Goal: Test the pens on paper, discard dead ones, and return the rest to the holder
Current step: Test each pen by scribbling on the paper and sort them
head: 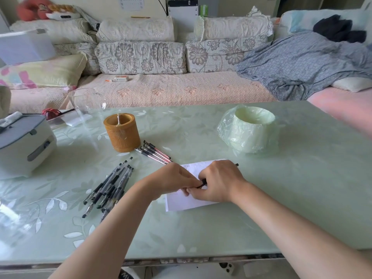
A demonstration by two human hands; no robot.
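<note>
Both hands meet over the paper (181, 204), working one pen (202, 183). Left hand (173, 180): fingers curled, pinching the near black end, probably the cap. Right hand (219, 182): curled round the barrel, far tip pokes out past the knuckles. Looks like cap off/on around a scribble test, can't tell which. Big pen pile (108, 188) lies left of the paper; smaller pen group (156, 153) sits just beside the holder (122, 132). Lined bin (248, 128) is beyond the paper, to the right. Next call: writes → holder, dead → bin; either way one hand has to let go first
</note>
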